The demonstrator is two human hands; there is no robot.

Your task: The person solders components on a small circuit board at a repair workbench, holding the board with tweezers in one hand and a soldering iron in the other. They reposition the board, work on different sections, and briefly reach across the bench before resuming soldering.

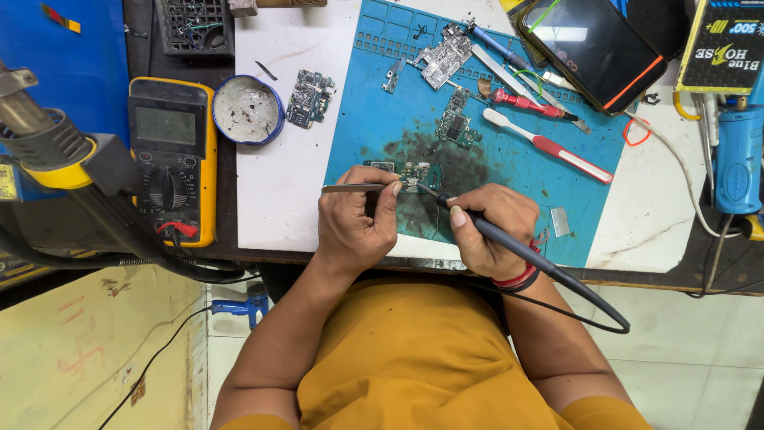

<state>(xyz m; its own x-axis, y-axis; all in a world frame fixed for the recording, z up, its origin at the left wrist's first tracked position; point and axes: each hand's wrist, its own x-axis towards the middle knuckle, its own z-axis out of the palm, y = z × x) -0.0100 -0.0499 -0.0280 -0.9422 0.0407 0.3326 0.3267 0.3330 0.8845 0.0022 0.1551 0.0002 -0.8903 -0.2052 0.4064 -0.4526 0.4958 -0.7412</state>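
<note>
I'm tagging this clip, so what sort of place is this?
Most likely a small electronics repair bench, probably for phones. The right hand holds a soldering iron to a circuit board on a blue work mat, beside a yellow multimeter.

This is an electronics repair workshop, most likely for phones. A blue work mat [374,119] covers part of the table [278,191], its middle stained dark. Bare circuit boards [309,97] lie scattered on and beside it, near a phone [593,48], a red screwdriver [525,103] and a toothbrush [549,147]. A yellow multimeter [173,155] sits at the table's left edge, beside a hot-air gun [48,143] and a round tin [247,110]. A blue tool [738,155] stands at the right.
</note>
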